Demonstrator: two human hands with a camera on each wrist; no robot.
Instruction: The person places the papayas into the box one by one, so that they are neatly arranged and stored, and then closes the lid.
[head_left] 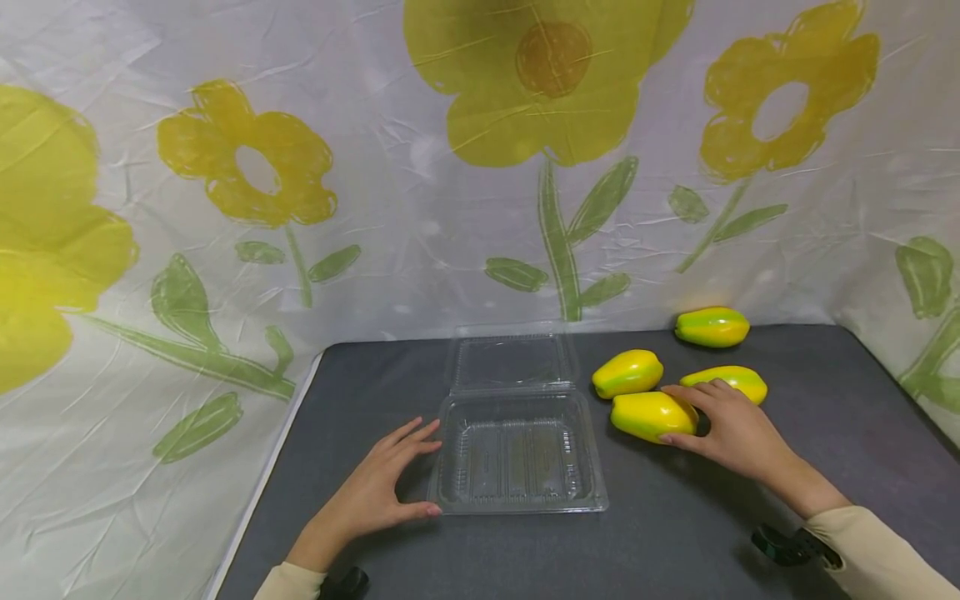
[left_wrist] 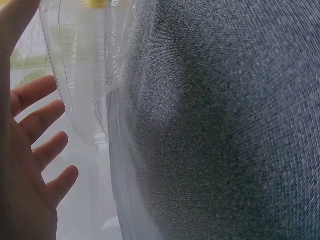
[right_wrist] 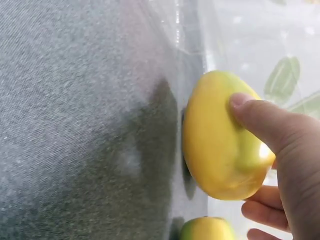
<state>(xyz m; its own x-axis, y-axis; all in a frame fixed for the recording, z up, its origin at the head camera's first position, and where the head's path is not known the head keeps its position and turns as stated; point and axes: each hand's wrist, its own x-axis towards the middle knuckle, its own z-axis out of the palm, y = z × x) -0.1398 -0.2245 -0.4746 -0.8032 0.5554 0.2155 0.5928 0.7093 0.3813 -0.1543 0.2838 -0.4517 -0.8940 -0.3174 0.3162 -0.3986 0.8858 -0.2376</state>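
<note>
My right hand (head_left: 738, 429) grips a yellow-green papaya (head_left: 645, 415) by its near end, thumb on one side and fingers on the other. In the right wrist view the thumb presses on this papaya (right_wrist: 220, 140); its fingers are partly hidden behind the fruit. A clear plastic clamshell box (head_left: 525, 505) lies in the middle with its lid (head_left: 513, 364) folded back. At the box's left side is my left hand (head_left: 378, 483), fingers spread and thumb apart. In the left wrist view its fingertips come up close to the clear wall; whether they touch it I cannot tell.
Behind the gripped fruit lie another papaya (head_left: 628, 374) and one partly hidden by the right hand (head_left: 731, 381). A further papaya (head_left: 712, 327) sits at the table's back edge. The dark grey table (head_left: 660, 542) meets a white flower-printed cloth (head_left: 420, 250).
</note>
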